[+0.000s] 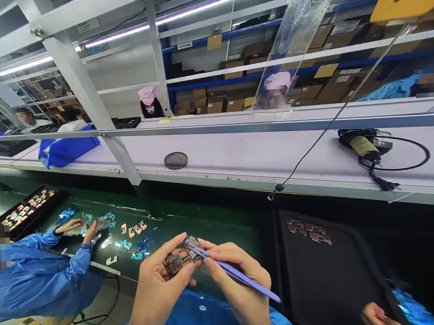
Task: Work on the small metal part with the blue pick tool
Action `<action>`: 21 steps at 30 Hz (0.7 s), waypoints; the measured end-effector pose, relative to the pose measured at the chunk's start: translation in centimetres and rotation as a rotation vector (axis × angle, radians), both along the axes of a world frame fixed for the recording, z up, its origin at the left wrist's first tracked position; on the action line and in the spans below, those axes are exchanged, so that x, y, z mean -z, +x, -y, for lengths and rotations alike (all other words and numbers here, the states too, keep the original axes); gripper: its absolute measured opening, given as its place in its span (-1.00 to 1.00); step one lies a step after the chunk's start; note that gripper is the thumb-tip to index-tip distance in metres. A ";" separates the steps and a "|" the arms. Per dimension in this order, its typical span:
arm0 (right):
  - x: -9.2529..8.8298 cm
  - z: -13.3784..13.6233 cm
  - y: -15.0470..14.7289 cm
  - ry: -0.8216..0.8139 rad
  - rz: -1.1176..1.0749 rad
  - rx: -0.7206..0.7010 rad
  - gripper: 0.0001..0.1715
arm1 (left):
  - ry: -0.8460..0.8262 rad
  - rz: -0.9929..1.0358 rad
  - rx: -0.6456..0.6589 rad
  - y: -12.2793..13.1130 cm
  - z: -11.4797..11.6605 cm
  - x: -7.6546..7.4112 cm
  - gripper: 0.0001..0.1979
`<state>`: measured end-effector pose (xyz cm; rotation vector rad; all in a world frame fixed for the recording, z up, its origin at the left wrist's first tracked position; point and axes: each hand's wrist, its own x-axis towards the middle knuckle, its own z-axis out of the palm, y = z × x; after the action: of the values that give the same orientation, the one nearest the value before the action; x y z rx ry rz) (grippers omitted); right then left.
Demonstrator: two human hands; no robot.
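A small circuit board (175, 263) with metal shields is pinched between the fingers and thumb of my left hand (156, 285), held up over the green bench. My right hand (238, 275) grips a pair of purple tweezers (247, 280) like a pen. The tweezers' tips meet the upper right part of the board, and the right fingers also rest close against it. Whether the tips pinch a part there is too small to tell. To my right, several similar boards (309, 231) lie at the far end of a black tray (332, 278).
On the left, a co-worker's hands (90, 231) handle pieces among scattered boards (134, 230) and blue film; a filled black tray (27, 210) stands beyond. Another person's hand (378, 315) is at lower right. A metal rail (215, 131) and hanging cord (312, 141) cross ahead.
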<state>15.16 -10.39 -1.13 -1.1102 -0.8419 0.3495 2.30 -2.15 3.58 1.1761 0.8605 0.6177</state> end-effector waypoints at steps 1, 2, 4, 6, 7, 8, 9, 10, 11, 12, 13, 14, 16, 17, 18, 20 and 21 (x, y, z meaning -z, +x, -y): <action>0.0 0.0 0.1 0.004 0.001 0.001 -0.79 | 0.005 -0.004 -0.006 0.0 0.0 0.1 -0.47; -0.1 0.0 0.1 0.011 0.002 0.004 -0.79 | 0.011 -0.007 -0.011 0.1 0.0 0.2 -0.47; -0.2 -0.1 0.3 0.026 0.003 0.010 -0.78 | 0.010 -0.012 -0.011 0.1 0.0 0.5 -0.47; -0.4 -0.1 0.5 0.037 0.003 0.013 -0.78 | 0.004 -0.009 -0.008 0.2 0.0 0.6 -0.46; -0.5 -0.2 0.6 0.039 0.001 0.013 -0.78 | 0.003 -0.007 -0.007 0.2 0.0 0.7 -0.46; -0.6 -0.2 0.6 0.040 -0.001 0.013 -0.78 | 0.002 -0.006 -0.007 0.3 0.0 0.7 -0.46; -0.6 -0.3 0.7 0.039 -0.003 0.011 -0.78 | 0.001 -0.010 -0.007 0.3 0.0 0.7 -0.45; -0.7 -0.3 0.7 0.038 -0.007 0.011 -0.78 | 0.000 -0.015 -0.010 0.4 0.0 0.7 -0.45; -0.7 -0.4 0.8 0.037 -0.009 0.014 -0.78 | 0.000 -0.021 -0.012 0.4 0.0 0.7 -0.44; -0.7 -0.4 0.8 0.038 -0.010 0.017 -0.78 | 0.002 -0.027 -0.016 0.5 0.1 0.7 -0.43; -0.7 -0.4 0.8 0.040 -0.007 0.021 -0.78 | 0.006 -0.032 -0.022 0.6 0.1 0.7 -0.43; -0.8 -0.5 0.8 0.043 -0.002 0.024 -0.77 | 0.012 -0.035 -0.029 0.6 0.1 0.7 -0.43; -0.8 -0.5 0.8 0.052 0.010 0.026 -0.75 | 0.016 -0.045 -0.042 0.7 0.0 0.7 -0.42; -0.9 -0.5 0.8 0.055 0.015 0.026 -0.74 | 0.016 -0.051 -0.047 0.7 0.0 0.7 -0.41; -0.9 -0.4 0.8 0.060 0.017 0.026 -0.73 | 0.017 -0.055 -0.050 0.8 0.0 0.7 -0.41; -0.8 -0.4 0.8 0.067 0.020 0.030 -0.72 | 0.018 -0.061 -0.058 0.8 0.0 0.7 -0.40; -0.7 -0.4 0.8 0.069 0.022 0.034 -0.72 | 0.018 -0.063 -0.063 0.8 0.1 0.6 -0.40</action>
<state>15.94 -10.01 -0.44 -1.0648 -0.8474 0.2789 3.13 -2.21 2.96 1.1935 0.9505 0.6438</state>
